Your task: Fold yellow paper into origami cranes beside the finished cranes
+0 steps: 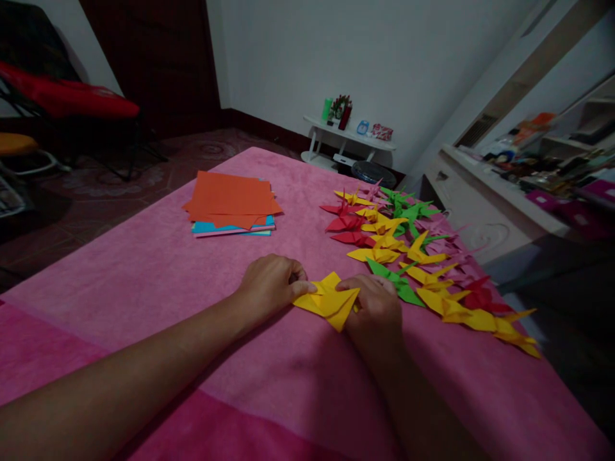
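Observation:
A partly folded sheet of yellow origami paper (331,301) is held just above the pink tablecloth, its flaps spread to several points. My left hand (273,280) pinches its left side, thumb on top and fingers curled. On the other side my right hand (377,314) grips the paper's right edge, with the thumb near the upper fold and most fingers hidden behind it. Close to my right hand lies a green paper crane (396,282), in front of rows of folded cranes. A yellow paper crane (375,254) rests a little farther back.
A stack of square paper (233,195), orange on top with blue and pink below, lies at the table's back left. Red, pink, green and yellow cranes fill the right side of the pink tablecloth (168,282). Beyond stand a white shelf (350,131) and a cluttered dresser (509,192).

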Action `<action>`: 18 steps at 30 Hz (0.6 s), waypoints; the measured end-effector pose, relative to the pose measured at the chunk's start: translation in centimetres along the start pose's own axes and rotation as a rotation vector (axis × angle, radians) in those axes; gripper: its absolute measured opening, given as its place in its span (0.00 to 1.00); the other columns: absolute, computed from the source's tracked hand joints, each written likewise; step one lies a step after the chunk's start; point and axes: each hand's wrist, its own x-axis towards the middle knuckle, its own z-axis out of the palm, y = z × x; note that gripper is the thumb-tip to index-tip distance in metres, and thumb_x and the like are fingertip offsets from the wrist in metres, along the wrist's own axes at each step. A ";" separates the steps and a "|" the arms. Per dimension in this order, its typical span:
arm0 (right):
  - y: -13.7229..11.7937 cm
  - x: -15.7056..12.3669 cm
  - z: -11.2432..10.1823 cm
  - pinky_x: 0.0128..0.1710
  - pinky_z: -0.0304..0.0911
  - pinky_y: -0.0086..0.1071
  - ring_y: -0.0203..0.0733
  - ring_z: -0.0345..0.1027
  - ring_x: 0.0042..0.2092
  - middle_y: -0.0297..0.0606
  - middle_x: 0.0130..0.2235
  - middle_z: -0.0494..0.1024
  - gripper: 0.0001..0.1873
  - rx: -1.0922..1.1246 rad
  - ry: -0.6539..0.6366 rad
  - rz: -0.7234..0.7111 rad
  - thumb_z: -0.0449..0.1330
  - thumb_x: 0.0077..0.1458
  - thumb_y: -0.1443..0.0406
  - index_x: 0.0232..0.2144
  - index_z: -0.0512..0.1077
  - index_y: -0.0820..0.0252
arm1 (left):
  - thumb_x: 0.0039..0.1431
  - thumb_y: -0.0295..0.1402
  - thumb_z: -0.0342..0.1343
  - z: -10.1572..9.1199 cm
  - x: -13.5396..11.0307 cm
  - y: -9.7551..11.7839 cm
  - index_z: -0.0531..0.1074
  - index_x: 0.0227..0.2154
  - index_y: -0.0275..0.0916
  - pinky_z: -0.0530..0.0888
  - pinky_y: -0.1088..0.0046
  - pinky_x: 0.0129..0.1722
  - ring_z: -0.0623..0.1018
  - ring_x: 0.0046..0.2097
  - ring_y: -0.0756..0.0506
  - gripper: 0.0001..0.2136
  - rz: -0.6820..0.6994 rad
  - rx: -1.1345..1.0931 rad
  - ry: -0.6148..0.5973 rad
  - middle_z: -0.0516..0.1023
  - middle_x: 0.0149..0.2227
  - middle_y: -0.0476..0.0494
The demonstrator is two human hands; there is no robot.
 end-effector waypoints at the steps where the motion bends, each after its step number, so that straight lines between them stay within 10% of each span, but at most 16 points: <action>1: 0.0 0.0 0.0 0.42 0.54 0.38 0.41 0.71 0.32 0.34 0.27 0.77 0.03 0.007 -0.007 0.001 0.60 0.53 0.67 0.27 0.72 0.60 | 0.54 0.45 0.57 0.0 0.0 0.1 0.79 0.27 0.43 0.53 0.74 0.25 0.71 0.26 0.49 0.12 -0.009 0.001 -0.003 0.78 0.25 0.48; 18: -0.2 0.3 0.3 0.42 0.56 0.39 0.43 0.70 0.34 0.34 0.30 0.77 0.06 0.099 -0.080 0.017 0.64 0.46 0.69 0.30 0.73 0.59 | 0.52 0.45 0.58 0.6 0.5 1.1 0.77 0.21 0.43 0.54 0.73 0.23 0.71 0.24 0.48 0.13 -0.139 0.002 0.080 0.77 0.22 0.49</action>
